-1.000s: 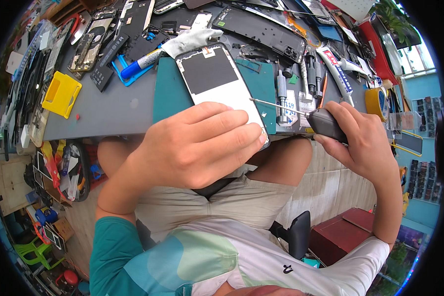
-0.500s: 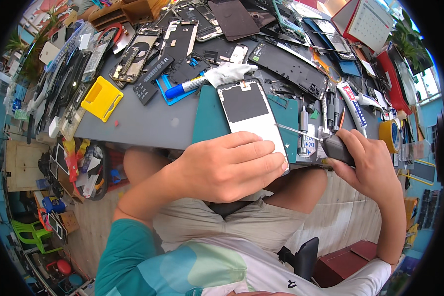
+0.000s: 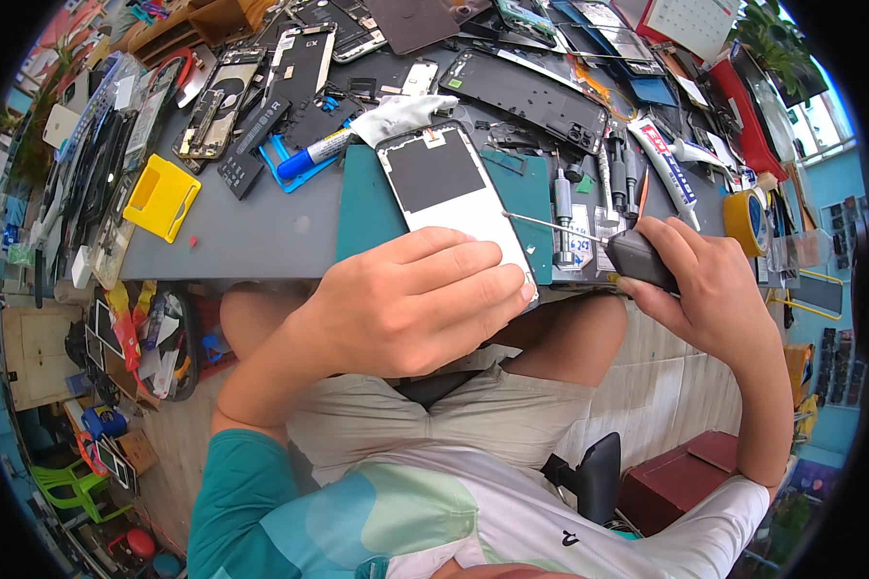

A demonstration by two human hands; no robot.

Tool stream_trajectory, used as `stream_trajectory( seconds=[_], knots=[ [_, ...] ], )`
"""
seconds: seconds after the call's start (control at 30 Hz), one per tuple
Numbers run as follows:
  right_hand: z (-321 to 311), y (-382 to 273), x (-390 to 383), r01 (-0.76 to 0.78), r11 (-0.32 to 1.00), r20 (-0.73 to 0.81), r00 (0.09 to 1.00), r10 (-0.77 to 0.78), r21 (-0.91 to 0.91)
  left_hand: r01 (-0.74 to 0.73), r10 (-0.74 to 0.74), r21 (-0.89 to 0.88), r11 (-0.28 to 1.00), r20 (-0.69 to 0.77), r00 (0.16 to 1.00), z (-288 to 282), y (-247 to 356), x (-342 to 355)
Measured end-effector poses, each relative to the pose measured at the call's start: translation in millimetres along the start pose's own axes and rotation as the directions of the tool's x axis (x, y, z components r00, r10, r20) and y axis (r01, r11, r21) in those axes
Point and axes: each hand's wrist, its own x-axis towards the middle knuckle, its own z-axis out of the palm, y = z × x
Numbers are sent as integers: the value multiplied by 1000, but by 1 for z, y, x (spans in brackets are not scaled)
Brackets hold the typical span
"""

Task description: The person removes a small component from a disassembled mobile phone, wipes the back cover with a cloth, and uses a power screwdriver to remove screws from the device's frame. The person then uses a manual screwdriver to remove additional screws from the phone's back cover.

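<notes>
My left hand (image 3: 415, 304) presses on the lower part of a phone screen panel (image 3: 473, 214), its inner side up, with a black patch and a white area. The thumb is hidden beneath. The panel rests tilted across a green mat (image 3: 357, 207) at the table's front edge. My right hand (image 3: 705, 289) grips a black block-shaped tool (image 3: 637, 259) with a thin metal shaft, whose rounded tip lies at the panel's right edge. Whether the tip touches the frame, I cannot tell. A white cloth (image 3: 396, 118) lies at the panel's top, beside a blue and white marker (image 3: 314, 156).
Phone parts crowd the table's back, among them a large black phone housing (image 3: 521, 96). Left stands a yellow plastic holder (image 3: 161, 198). To the right are slim metal screwdrivers (image 3: 563, 217), a white glue tube (image 3: 664, 172) and a yellow tape roll (image 3: 745, 222). A bin (image 3: 179, 343) stands below left.
The whole view has shifted, so the table and both hands appear farther left and slightly higher. Both grips stay the same, and the tool's tip remains by the panel's right edge.
</notes>
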Motion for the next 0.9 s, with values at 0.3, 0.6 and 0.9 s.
stream_trajectory(
  seconds=[0.3,0.6,0.9],
  knots=[
    [3,3,7,14,1000,-11,1000,-14,20,-5,5,-2,1000,-6,1000,1,-1,-1],
    [5,7,16,25,998,-16,1000,-25,52,-7,7,20,1000,-4,1000,-1,-1,0],
    [4,8,22,32,999,-31,999,-31,23,-3,2,9,1000,8,1000,-2,-1,1]
  ],
)
